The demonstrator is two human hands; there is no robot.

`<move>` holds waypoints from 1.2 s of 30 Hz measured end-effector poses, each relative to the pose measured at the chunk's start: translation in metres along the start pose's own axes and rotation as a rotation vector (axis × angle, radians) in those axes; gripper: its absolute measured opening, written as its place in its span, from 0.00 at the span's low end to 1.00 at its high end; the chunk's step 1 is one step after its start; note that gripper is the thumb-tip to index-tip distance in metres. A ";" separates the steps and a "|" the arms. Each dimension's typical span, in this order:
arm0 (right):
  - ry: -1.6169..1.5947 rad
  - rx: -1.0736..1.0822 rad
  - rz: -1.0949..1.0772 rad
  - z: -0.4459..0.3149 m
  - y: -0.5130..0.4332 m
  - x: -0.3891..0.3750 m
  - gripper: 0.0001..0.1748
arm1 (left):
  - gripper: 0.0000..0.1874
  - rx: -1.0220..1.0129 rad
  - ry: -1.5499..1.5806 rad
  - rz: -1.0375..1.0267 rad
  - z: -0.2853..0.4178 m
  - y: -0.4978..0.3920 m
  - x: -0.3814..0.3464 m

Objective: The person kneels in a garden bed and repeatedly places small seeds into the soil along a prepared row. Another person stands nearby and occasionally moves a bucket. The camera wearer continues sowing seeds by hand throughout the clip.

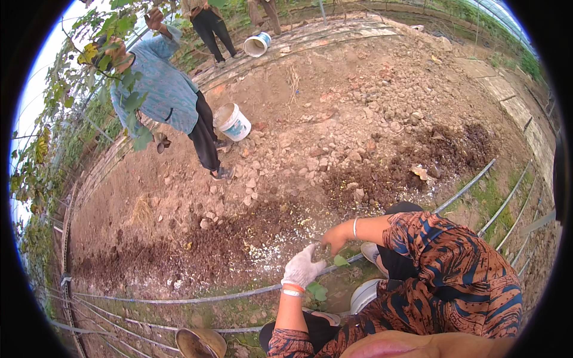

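Observation:
My left hand point(302, 269), in a white knit glove with an orange band at the wrist, is held over a grey pipe point(250, 294). Its thumb stands apart from the fingers, and I see nothing in it. Close beside it, my bare right hand point(338, 237) points its fingers down towards the ground; a pale bangle circles that wrist. Blur hides whether the right fingers hold anything. Just beyond both hands lies dark crumbly soil point(215, 250) strewn with white and yellow bits point(268, 250). A white bucket point(364, 296) sits between my legs, mostly hidden.
A person in a blue patterned top point(159, 89) stands at left beside a white bucket point(235, 123). Farther back, another bucket point(257, 44) lies tipped near other people's legs. Clods point(322, 163) cover the bed. A brown container point(201, 343) and several thin pipes are near me.

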State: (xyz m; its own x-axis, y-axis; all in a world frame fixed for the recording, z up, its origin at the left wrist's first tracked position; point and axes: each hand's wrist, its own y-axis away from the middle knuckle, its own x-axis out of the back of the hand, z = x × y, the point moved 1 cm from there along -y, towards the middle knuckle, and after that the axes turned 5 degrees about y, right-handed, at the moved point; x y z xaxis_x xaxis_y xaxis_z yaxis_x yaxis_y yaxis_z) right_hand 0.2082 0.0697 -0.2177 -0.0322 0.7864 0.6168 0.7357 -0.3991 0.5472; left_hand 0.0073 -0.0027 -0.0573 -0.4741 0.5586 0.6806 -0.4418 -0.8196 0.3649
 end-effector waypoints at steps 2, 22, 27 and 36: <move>0.002 -0.009 -0.005 0.000 0.000 0.000 0.38 | 0.36 -0.013 0.000 0.007 0.000 0.000 0.000; 0.007 0.009 -0.004 0.006 -0.006 -0.006 0.38 | 0.38 0.027 0.008 -0.059 0.011 0.003 0.009; 0.055 0.041 0.014 -0.001 0.002 -0.001 0.38 | 0.38 -0.006 -0.008 -0.009 0.014 0.005 0.012; 0.055 -0.022 -0.075 -0.040 0.047 0.032 0.39 | 0.33 0.000 0.039 0.039 0.005 0.007 0.004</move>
State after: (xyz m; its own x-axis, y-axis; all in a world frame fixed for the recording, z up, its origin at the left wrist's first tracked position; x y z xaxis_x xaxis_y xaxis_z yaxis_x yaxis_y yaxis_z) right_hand 0.2149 0.0569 -0.1498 -0.1243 0.7875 0.6036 0.7147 -0.3509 0.6051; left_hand 0.0061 -0.0071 -0.0483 -0.5208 0.5305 0.6689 -0.4225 -0.8410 0.3380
